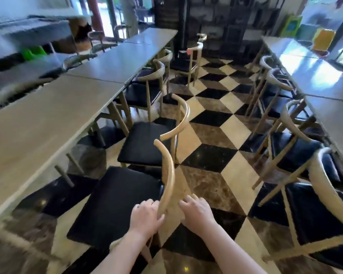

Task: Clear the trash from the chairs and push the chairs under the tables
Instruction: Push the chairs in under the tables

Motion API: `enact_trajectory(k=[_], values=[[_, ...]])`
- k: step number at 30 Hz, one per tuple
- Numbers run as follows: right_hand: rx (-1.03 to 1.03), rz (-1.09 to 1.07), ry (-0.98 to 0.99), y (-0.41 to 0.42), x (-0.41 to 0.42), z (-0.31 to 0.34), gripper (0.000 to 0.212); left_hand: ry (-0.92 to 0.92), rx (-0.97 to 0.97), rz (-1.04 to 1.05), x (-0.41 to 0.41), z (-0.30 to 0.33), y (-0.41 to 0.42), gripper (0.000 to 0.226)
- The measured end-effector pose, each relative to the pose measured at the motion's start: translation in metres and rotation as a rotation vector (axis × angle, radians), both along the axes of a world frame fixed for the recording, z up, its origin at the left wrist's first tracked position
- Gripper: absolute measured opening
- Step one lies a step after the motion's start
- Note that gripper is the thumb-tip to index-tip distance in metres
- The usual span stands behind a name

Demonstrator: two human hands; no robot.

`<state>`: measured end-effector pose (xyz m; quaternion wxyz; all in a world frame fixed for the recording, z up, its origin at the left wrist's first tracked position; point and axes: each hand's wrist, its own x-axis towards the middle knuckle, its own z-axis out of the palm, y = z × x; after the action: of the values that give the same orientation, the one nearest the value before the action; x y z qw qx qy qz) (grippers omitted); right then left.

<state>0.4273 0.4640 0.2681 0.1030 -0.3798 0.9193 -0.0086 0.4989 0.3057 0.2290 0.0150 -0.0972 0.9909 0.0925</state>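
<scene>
Gripping the curved backrest (167, 182) of the nearest chair (115, 202) at lower centre, your left hand (146, 215) holds a closed grip, ready to push it under the surface (38, 123) at left; your right hand (196, 211) hovers beside, fingers loosely curled, holding nothing.

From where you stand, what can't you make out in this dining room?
- Head view, far left table: motion blur smears it; the green object under it is unidentifiable.
- Nearest chair: the table hides its front legs.
- Right hand: whether it touches the backrest is unclear; the left hand wraps it.
- Far-right colored items: too blurred to name.
- Bottom-right chair: cut off by the edge.
</scene>
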Motion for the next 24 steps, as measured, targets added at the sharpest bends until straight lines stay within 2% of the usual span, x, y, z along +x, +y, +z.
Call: enact_trajectory(k=[7, 11, 14, 19, 24], values=[[-0.003, 0.424, 0.026, -0.014, -0.105, -0.011, 0.043, -0.015, 0.065, 0.392, -0.039, -0.005, 0.032, 0.035], [-0.006, 0.624, 0.009, -0.035, -0.140, -0.024, 0.041, -0.044, 0.094, 0.554, -0.050, -0.012, 0.046, 0.036], [0.043, 0.758, 0.019, -0.053, -0.157, -0.034, 0.047, -0.085, 0.130, 0.662, -0.062, -0.020, 0.049, 0.040], [0.159, 0.899, 0.007, -0.083, -0.187, -0.052, 0.050, -0.086, 0.196, 0.750, -0.078, -0.040, 0.041, 0.047], [0.223, 1.015, -0.047, -0.098, -0.217, -0.068, 0.041, -0.079, 0.257, 0.807, -0.090, -0.052, 0.045, 0.039]])
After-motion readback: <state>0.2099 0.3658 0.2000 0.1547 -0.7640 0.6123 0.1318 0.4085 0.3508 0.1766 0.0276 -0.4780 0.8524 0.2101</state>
